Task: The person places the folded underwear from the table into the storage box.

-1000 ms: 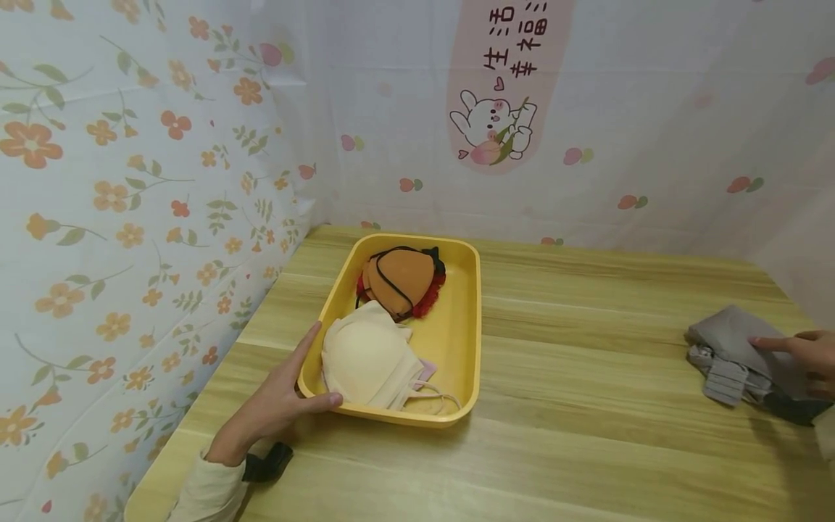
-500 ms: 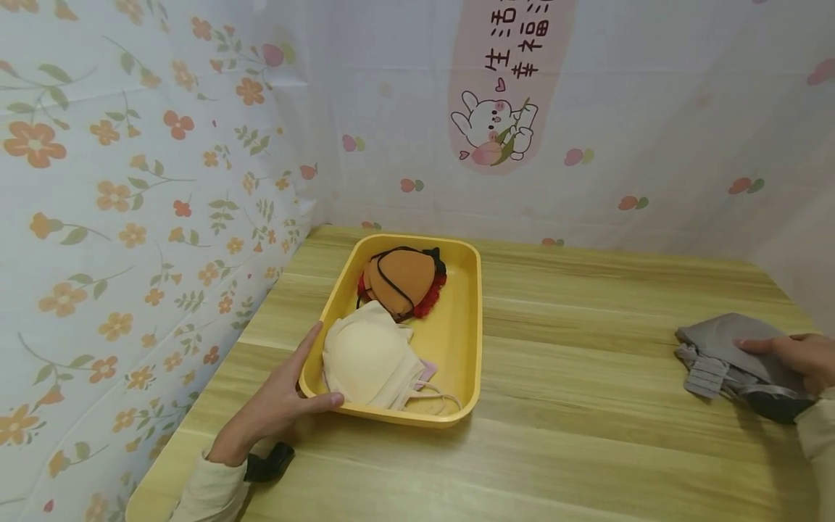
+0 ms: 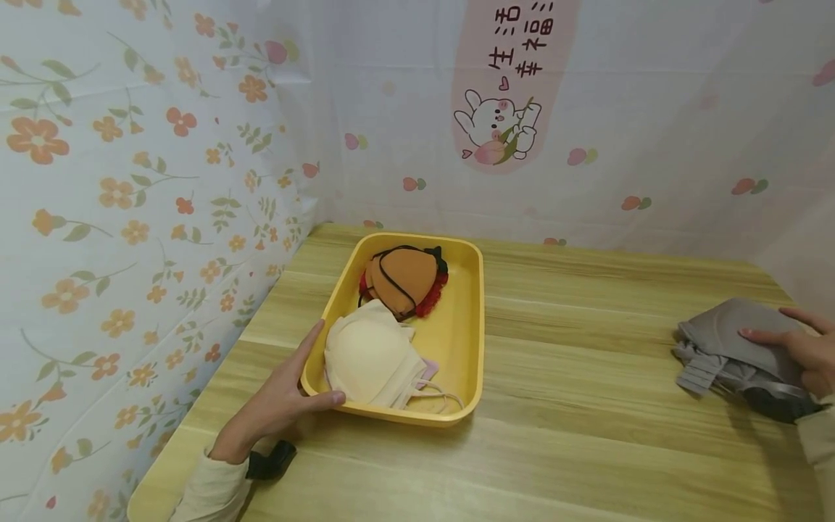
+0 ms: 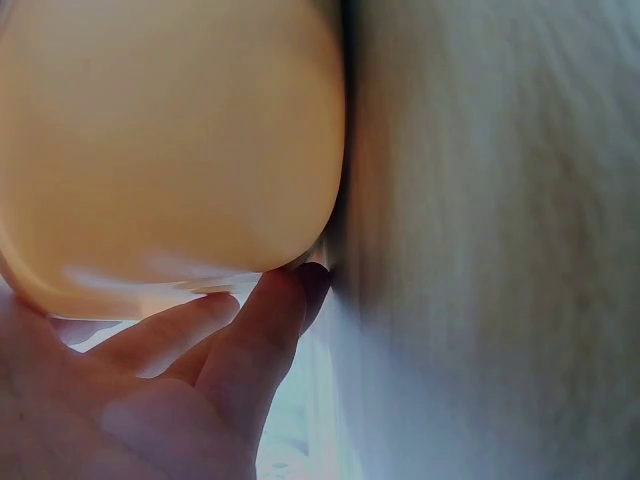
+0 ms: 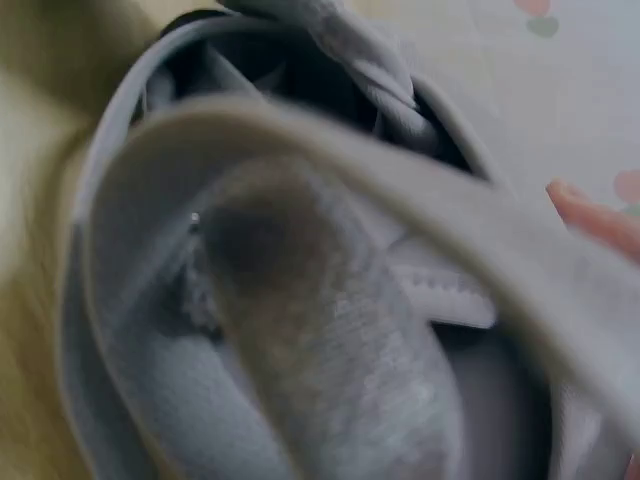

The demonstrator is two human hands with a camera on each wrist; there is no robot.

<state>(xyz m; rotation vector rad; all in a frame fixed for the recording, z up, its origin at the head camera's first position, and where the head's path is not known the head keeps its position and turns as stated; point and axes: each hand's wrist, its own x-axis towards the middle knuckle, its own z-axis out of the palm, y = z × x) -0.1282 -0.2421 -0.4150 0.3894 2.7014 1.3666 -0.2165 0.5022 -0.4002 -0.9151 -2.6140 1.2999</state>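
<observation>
A yellow tray (image 3: 481, 326) stands on the table, with a folded cream bra (image 3: 368, 348) at its near end and an orange bra (image 3: 404, 275) with black straps and red lace behind it. My left hand (image 3: 277, 399) holds the tray's near left corner, thumb on the near rim; in the left wrist view its fingers (image 4: 255, 350) press against the outer wall. At the far right my right hand (image 3: 812, 355) grips a folded grey bra (image 3: 730, 326). Close up, the right wrist view shows the grey bra's cups and bands (image 5: 330, 330); most of the hand is hidden there.
A bit of lilac cloth (image 3: 430, 368) shows under the cream bra in the tray. Wood-grain table surface (image 3: 574, 362) lies between the tray and the grey bra. A floral curtain (image 3: 143, 217) borders the left side, and a printed cloth (image 3: 391, 109) hangs behind.
The grey bra has shifted a little left and tilted, and my right hand has come further into view with it. My left hand and the tray have stayed in place.
</observation>
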